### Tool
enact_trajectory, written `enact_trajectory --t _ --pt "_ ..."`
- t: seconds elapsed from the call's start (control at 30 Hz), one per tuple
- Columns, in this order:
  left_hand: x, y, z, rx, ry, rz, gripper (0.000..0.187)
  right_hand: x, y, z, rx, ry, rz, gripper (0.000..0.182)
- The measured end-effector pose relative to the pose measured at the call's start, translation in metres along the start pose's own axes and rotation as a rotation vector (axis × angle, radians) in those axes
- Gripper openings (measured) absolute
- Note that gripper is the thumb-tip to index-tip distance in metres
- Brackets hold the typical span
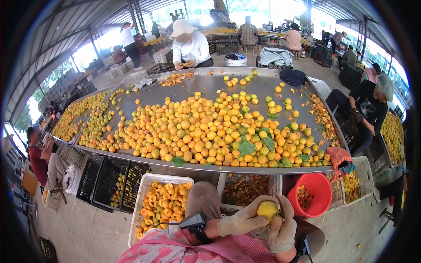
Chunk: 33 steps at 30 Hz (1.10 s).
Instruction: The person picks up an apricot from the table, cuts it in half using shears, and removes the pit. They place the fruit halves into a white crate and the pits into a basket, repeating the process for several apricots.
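Note:
My left hand (242,219), in a pale work glove, grips a yellow apricot (268,210) between thumb and fingers above my lap. Against the apricot's right side is my right hand (283,225), also gloved, its fingers closed round a thin, dark, curved tool (279,204). Its exact kind is hard to make out. Left of my knees stands a white crate (141,199) full of apricot halves (164,201). A red bucket (322,195) with scraps inside is just beyond my right hand. Ahead, a large heap of whole apricots (197,127) covers much of the metal table (175,92).
Beneath the table edge sits a crate of brownish scraps (245,189). Black crates (94,177) line the floor at left. An orange cloth (338,158) hangs over the table's right corner. Across the table a person in a white hat (190,48) handles fruit; another person (368,105) sits at right.

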State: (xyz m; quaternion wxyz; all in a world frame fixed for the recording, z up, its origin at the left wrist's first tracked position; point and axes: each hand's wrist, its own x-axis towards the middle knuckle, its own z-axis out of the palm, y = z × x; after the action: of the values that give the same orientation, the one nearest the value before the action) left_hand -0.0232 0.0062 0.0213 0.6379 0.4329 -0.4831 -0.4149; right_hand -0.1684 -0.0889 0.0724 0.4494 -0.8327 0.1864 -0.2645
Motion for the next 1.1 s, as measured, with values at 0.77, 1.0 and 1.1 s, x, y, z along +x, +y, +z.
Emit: enact_trajectory --t 0.77,1.0,1.1 --pt "0.013 -0.03 -0.016 -0.436 0.195 -0.268 0.085 0.002 0.053 -0.008 0.602 -0.058 0.321 0.056" --pt "0.013 -0.03 -0.013 -0.43 0.163 -0.245 0.077 -0.014 0.053 0.009 0.033 -0.05 0.137 0.061" --pt "0.011 -0.031 -0.016 -0.433 0.126 -0.23 0.064 -0.014 0.051 0.009 -0.032 -0.052 0.111 0.061"
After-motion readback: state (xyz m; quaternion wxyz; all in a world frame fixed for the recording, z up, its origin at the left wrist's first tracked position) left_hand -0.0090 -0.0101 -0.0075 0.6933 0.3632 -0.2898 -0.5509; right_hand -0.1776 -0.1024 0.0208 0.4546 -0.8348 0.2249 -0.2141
